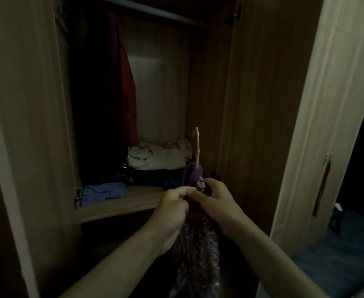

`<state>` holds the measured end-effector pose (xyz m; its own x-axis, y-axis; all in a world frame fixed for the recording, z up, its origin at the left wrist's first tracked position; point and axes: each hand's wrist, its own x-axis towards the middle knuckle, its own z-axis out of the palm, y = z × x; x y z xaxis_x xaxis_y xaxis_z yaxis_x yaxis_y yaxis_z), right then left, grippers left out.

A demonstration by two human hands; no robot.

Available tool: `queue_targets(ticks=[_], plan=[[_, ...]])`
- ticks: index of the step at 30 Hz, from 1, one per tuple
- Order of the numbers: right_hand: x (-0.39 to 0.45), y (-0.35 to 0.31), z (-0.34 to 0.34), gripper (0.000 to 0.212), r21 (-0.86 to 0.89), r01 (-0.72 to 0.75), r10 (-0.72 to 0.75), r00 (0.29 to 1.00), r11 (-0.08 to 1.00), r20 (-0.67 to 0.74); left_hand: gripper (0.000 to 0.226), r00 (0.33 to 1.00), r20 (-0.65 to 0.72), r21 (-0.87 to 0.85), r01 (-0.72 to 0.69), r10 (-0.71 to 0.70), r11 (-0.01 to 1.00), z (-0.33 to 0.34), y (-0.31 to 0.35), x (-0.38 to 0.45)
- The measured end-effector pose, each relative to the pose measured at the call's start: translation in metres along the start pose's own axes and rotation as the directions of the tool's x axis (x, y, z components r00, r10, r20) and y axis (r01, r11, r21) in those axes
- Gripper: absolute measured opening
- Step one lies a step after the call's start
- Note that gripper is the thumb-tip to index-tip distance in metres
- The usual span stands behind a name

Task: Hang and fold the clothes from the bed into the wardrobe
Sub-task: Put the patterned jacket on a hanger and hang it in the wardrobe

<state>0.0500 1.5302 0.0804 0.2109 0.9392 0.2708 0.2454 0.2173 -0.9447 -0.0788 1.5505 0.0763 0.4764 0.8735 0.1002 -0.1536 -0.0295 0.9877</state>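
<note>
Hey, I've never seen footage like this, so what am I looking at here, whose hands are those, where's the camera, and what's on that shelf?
There is no machine here. A person wears one camera on the head, looking forward and down, so both arms reach in from below. The left hand and right hand both pinch a purple patterned garment that sits on a pink hanger, in front of an open wooden wardrobe. On its shelf lie a blue folded cloth and a white bundle on top of darker clothes. A red garment hangs at the left, under the rail. The room is dim.
</note>
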Motion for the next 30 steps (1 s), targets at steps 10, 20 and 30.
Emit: queue_targets(ticks=[10,20,30], plan=[[-0.007,0.063,-0.003,0.016,-0.082,-0.105,0.111,0.991,0.991,0.076,0.021,0.999,-0.012,0.607,0.036,-0.036,0.794,-0.075,-0.027,0.012],[-0.024,0.021,-0.014,0.031,-0.367,0.344,-0.187,0.897,0.864,0.4,0.039,0.849,0.218,0.888,-0.378,0.482,0.263,-0.149,-0.046,0.039],[-0.012,0.009,-0.045,0.028,-0.628,0.53,-0.47,0.837,0.569,0.28,0.017,0.576,0.228,0.794,-0.576,0.785,0.193,-0.138,-0.01,0.034]])
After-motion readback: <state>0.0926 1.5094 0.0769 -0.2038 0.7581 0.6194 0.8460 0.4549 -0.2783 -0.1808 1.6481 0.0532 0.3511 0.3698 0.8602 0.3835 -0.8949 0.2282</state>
